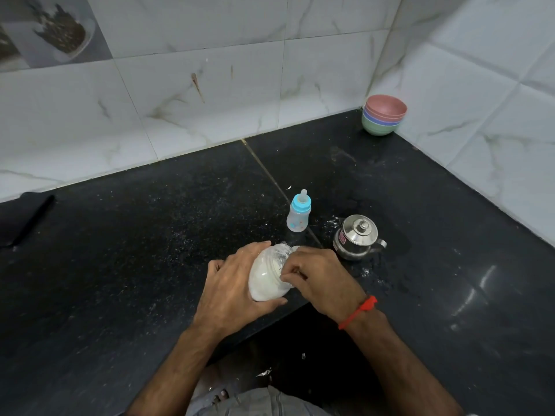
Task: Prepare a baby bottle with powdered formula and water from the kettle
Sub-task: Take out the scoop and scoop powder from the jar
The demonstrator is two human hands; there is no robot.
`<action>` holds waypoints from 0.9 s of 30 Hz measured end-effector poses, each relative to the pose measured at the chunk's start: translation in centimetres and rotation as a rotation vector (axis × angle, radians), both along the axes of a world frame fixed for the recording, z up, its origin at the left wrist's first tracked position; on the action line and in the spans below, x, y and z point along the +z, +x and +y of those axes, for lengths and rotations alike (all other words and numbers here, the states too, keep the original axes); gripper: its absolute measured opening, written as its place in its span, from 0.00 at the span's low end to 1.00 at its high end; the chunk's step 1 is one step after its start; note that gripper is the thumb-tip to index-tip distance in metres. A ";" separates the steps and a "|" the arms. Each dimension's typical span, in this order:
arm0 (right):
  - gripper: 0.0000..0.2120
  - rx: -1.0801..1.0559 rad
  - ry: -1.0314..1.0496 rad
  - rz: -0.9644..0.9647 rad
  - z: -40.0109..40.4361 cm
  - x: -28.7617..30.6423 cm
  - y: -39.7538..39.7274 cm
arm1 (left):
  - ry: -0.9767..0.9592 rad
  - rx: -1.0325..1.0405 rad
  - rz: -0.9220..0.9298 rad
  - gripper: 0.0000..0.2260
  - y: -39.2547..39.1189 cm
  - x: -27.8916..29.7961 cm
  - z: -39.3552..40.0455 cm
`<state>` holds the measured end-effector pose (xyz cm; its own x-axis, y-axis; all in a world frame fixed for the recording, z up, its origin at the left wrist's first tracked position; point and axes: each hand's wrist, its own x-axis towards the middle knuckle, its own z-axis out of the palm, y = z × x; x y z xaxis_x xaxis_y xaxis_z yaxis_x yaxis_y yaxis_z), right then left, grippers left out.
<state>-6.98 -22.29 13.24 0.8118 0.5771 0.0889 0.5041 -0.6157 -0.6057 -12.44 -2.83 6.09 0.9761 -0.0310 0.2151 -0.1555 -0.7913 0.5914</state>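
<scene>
Tilting a clear jar (pixel 268 273) of white powder, left hand (pixel 232 291) wraps its base; right hand (pixel 319 279) pinches at its mouth. Capped baby bottle (pixel 298 213) stands beside steel kettle (pixel 357 237), lid on.

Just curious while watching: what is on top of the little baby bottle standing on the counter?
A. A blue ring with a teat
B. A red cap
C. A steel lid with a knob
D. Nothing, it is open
A: the baby bottle stands upright on the black counter with its blue ring and pale teat fitted; the knobbed steel lid belongs to the kettle beside it.
</scene>
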 end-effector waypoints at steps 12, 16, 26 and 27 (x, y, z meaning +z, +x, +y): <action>0.04 -0.481 0.758 0.624 -3.2 -0.1 0.8 | -0.113 0.081 0.045 0.49 0.1 0.0 0.4; 0.12 -0.513 0.909 0.689 -4.3 -0.7 1.2 | -0.111 0.099 0.072 0.49 0.1 0.1 0.5; 0.09 -0.719 0.560 0.178 -5.0 -7.6 2.2 | -0.126 0.165 0.096 0.51 -0.2 -0.2 1.3; 0.10 -0.671 0.510 0.075 -4.8 -8.2 2.1 | -0.130 0.168 0.096 0.50 -0.2 -0.2 1.3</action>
<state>-4.84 -27.06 5.06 0.9822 -0.1254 0.1399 0.0767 -0.4121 -0.9079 -12.63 -1.50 5.94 0.9814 0.1554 0.1126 0.0339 -0.7178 0.6954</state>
